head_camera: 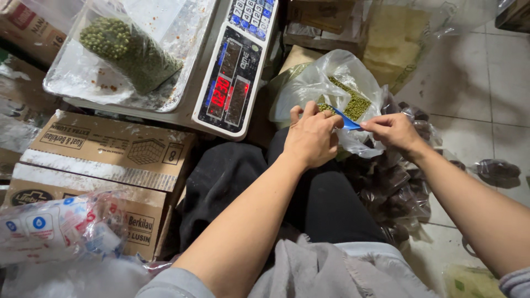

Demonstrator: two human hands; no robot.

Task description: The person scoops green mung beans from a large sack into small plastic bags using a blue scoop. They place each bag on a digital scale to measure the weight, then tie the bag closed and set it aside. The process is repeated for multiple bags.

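Pinching a small blue plastic scoop [346,120] between both hands [313,137] [393,131], over an open clear bag of green beans [353,99]; one filled bag of beans [130,49] already on the scale tray [72,83].

Light is dim to moderate, cool, falling from above and a little ahead. Tiled floor [486,77] at upper right is the brightest patch, pale and flat. Lap area between the forearms sinks into near-black, detail lost. Soft shadow under the scale [234,66] and beside the cardboard box [105,149]. The scale's red digits glow and bloom slightly. Sheen and small white glints on the clear plastic bag [331,77] and the scale tray [165,33]. Wide-angle stretch bends forearms and corners outward. Near sleeves at the bottom edge are soft; the centre is sharp.
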